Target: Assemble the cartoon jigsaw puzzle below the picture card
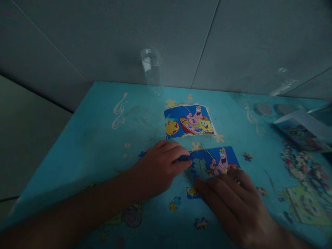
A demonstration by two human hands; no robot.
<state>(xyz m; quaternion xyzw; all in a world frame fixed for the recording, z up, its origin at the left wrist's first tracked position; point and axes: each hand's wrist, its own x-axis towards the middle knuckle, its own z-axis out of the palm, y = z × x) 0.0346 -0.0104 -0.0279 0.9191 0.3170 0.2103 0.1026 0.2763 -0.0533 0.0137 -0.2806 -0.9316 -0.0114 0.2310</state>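
A partly joined jigsaw puzzle (202, 151) lies on the turquoise table, with a gap in its middle left. Over its left edge is my left hand (162, 166), thumb and fingers pinched around a small dark blue puzzle piece (183, 157). My right hand (234, 200) rests across the lower right of the puzzle, its fingers stretched out and laid flat, hiding that part. Just beyond the puzzle is the reference picture (188, 121), showing cartoon figures in a boat. Loose pieces lie nearer me, among them a yellow and blue piece (175, 203) and a darker piece (201, 223).
A clear plastic jar (153, 72) stands at the back against the grey wall (103, 41). To the right are a heap of puzzle pieces (301, 166), an open printed packet (302, 133) and round lids (263, 109). One loose piece (247, 156) sits right of the puzzle.
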